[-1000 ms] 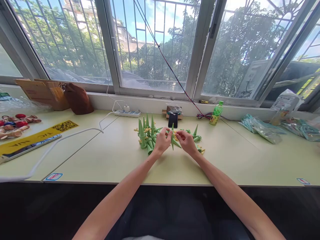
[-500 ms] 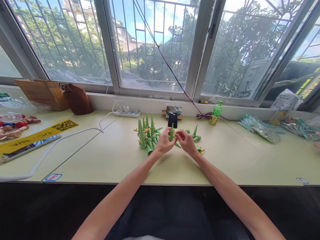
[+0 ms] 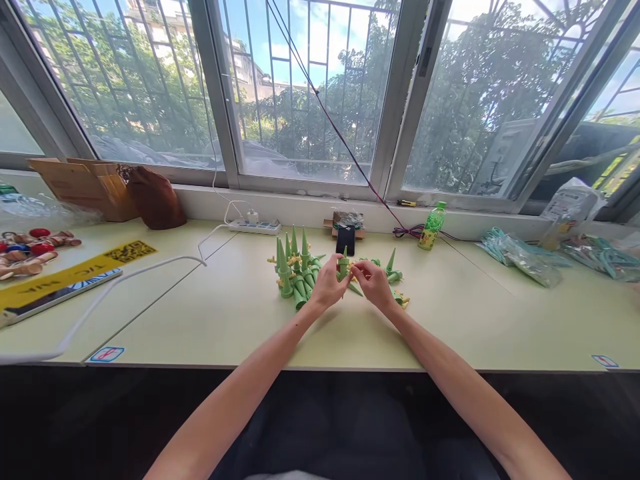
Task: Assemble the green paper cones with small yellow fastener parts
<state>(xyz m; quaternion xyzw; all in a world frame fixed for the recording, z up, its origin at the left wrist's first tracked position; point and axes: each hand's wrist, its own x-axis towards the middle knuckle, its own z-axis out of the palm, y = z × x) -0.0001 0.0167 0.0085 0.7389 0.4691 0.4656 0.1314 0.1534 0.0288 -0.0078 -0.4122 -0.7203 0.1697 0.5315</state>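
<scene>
Between the fingers of my left hand (image 3: 330,287) a green cone-topped piece (image 3: 343,265) stands upright. My right hand (image 3: 373,282) is at its right side, thumb and forefinger pinched together; what sits in the pinch is too small to make out. To the left, several green cone-topped pieces with yellow side parts (image 3: 284,270) stand upright, and green tubes (image 3: 301,292) lie beside them. Behind and right of my right hand are another upright green cone (image 3: 391,261) and small yellow parts (image 3: 403,301), partly covered by the hand.
A phone (image 3: 345,240) leans against a small box at the back. Further right stand a green bottle (image 3: 433,227) and plastic bags (image 3: 533,259). On the left are a power strip (image 3: 254,227), a white cable (image 3: 127,274), a brown pouch (image 3: 154,200), a cardboard box (image 3: 87,189) and wooden figures (image 3: 35,252).
My right fingers have shifted very slightly at the side of the green piece. My left hand keeps its hold in nearly the same place.
</scene>
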